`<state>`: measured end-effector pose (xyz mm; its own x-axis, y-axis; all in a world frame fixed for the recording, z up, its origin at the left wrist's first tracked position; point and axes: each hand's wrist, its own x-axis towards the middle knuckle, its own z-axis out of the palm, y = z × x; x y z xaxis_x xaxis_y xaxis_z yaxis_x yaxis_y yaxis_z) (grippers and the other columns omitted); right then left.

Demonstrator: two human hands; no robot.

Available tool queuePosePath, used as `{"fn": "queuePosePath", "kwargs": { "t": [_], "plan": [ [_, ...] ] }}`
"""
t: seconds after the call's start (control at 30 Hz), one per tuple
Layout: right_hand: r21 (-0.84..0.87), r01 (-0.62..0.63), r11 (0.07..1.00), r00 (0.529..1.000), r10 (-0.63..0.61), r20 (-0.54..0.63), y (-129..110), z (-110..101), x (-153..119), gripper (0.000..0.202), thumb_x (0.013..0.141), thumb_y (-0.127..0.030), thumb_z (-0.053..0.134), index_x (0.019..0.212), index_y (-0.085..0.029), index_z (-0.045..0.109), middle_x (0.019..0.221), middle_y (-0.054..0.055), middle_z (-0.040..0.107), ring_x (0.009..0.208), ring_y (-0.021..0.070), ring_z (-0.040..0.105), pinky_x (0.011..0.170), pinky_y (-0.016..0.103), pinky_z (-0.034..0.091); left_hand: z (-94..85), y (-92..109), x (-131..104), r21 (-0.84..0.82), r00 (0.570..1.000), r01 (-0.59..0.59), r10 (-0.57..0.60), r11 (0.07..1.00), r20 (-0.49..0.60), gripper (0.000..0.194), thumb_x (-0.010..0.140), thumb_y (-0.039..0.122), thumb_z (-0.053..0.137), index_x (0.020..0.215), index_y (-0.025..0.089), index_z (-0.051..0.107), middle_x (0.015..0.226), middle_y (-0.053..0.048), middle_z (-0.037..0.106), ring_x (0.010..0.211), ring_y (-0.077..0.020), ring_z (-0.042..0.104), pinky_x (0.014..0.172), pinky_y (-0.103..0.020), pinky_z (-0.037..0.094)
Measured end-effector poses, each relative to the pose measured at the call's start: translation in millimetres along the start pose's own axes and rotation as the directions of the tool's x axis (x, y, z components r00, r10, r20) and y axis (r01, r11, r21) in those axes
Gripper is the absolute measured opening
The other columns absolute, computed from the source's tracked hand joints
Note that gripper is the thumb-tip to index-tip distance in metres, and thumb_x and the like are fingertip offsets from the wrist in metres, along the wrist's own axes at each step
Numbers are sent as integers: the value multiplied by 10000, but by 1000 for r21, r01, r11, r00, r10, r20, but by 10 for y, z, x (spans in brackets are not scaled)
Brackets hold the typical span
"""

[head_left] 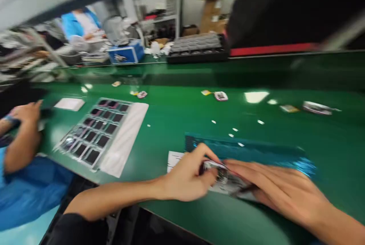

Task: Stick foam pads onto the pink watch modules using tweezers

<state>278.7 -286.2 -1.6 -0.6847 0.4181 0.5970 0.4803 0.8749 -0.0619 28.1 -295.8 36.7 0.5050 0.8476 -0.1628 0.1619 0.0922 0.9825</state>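
Observation:
My left hand (pixel 189 174) pinches a small electronic device (pixel 218 171) with a dark, shiny face, near the front edge of the green table. My right hand (pixel 282 190) meets it from the right, its fingertips touching the device's upper edge; something thin and dark, blurred, shows under the palm. Beneath both hands lies a white printed sheet (pixel 173 159), partly covered. Just behind them is a shiny blue-green film strip (pixel 245 152). Small white bits (pixel 235 129) are scattered beyond the strip.
A tray of dark square parts (pixel 99 131) lies at the left, beside a white strip (pixel 125 138). Small devices (pixel 221 96) with yellow tabs sit farther back. At far left is another person's hand (pixel 28 112). A blue box (pixel 127 52) and black rack (pixel 198 47) stand behind.

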Motion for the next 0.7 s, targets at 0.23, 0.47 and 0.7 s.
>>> {"fn": "queuePosePath", "kwargs": {
  "t": [0.23, 0.47, 0.7],
  "plan": [
    [-11, -20, 1000, 1000, 20, 11, -186, -125, 311, 469, 1076, -51, 360, 1450, -234, 576, 1149, 51, 823, 907, 181, 815, 749, 264, 666, 68, -113, -105, 123, 984, -169, 175, 978, -35, 101, 1007, 261, 503, 1072, 226, 435, 641, 88, 461, 504, -111, 400, 504, -245, 279],
    [-206, -7, 978, 999, -3, -48, -374, -75, 217, 484, 1095, -101, 397, 1568, -49, 482, 1231, 194, 781, 928, 264, 813, 699, 354, 651, 109, -107, -130, 134, 969, -217, 229, 967, -88, 104, 1021, 255, 517, 1011, 247, 414, 589, 111, 444, 437, -85, 382, 460, -221, 259],
    [253, -245, 936, 969, 244, 36, -396, -133, 447, 326, 1085, -90, 467, 1336, -201, 642, 1110, 52, 828, 783, 154, 795, 654, 233, 613, 134, -88, -118, 191, 913, -328, 363, 925, -188, 192, 917, 150, 578, 873, 246, 418, 540, 125, 386, 394, -53, 346, 412, -175, 223]
  ]
}}
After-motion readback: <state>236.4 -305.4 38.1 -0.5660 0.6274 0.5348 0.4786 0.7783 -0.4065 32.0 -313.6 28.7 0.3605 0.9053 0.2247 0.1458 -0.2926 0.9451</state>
